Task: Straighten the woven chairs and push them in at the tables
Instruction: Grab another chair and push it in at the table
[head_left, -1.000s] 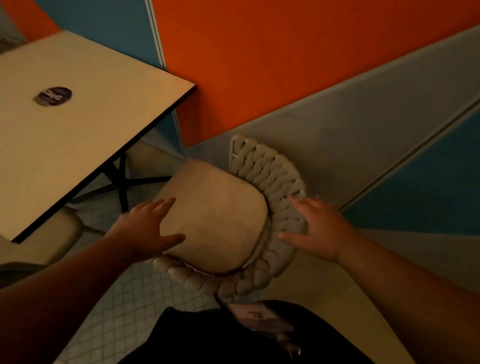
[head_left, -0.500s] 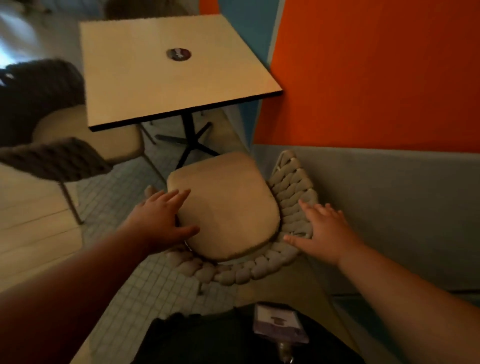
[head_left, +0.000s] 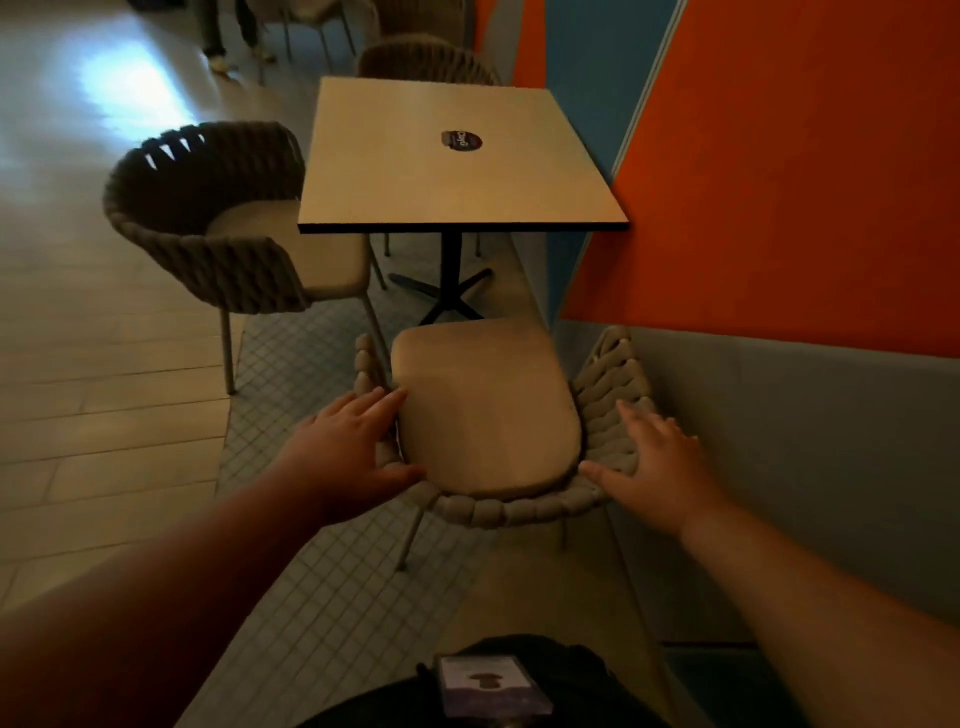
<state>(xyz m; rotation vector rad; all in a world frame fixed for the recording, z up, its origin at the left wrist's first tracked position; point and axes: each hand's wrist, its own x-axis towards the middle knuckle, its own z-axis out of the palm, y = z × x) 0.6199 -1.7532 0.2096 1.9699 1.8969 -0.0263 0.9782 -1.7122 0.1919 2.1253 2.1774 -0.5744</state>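
A woven chair (head_left: 524, 512) with a beige seat cushion stands in front of me, facing the square table (head_left: 441, 171). My left hand (head_left: 349, 451) rests with straight fingers on the chair's left woven arm, thumb at the cushion's edge. On the right woven arm lies my right hand (head_left: 652, 460), fingers spread flat. The chair's front sits just short of the table's near edge. A second woven chair (head_left: 208, 234) stands at the table's left side, its seat partly under the top. A third chair's back (head_left: 423, 60) shows beyond the table.
An orange, blue and grey wall (head_left: 779, 260) runs close along the right of the chair and table. The table's black cross foot (head_left: 444, 291) stands on small-tiled floor. A dark round sticker (head_left: 461, 140) lies on the tabletop. Someone's legs (head_left: 218, 36) show far back.
The chair has swung round from slanting against the wall to facing the table squarely. Both hands stayed on its woven arms while my view rose to take in the whole table.
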